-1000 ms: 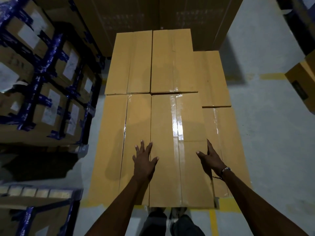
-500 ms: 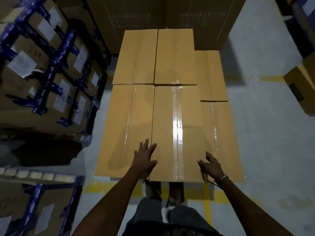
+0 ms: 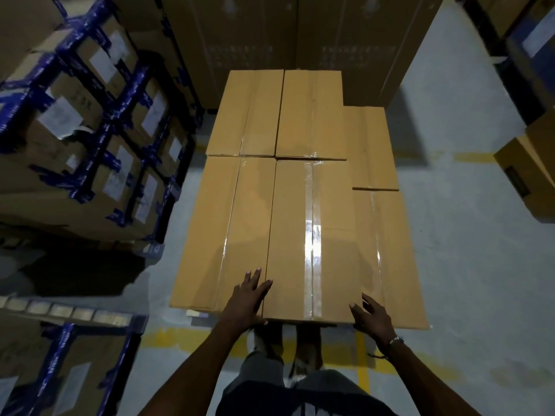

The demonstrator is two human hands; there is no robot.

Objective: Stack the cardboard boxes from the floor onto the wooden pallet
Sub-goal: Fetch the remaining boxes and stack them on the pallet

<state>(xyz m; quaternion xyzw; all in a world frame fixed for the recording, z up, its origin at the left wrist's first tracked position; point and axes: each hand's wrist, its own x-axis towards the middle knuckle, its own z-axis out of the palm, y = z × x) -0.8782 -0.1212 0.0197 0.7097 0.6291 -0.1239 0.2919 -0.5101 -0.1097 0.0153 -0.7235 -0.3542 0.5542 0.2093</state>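
Observation:
A stack of long tan cardboard boxes fills the middle of the view. The nearest top box (image 3: 309, 235), sealed with shiny clear tape, lies lengthwise away from me. My left hand (image 3: 247, 298) rests flat with straight fingers on its near left edge, overlapping the neighbouring box (image 3: 222, 232). My right hand (image 3: 371, 315) touches its near right corner, fingers spread, a bracelet on the wrist. Two more boxes (image 3: 279, 112) lie beyond, and lower boxes (image 3: 390, 250) sit along the right side. The pallet underneath is hidden.
Stacks of boxes bound in blue tape (image 3: 90, 130) stand at the left, another (image 3: 60, 364) at the near left. Tall dark cartons (image 3: 300, 34) back the stack. A brown box (image 3: 525, 172) sits at the right on grey floor with yellow lines (image 3: 363, 370). My feet stand below the stack's near edge.
I have stepped back from the stack, and both hands have slid toward the near end of the top box. The right hand now sits at its near corner.

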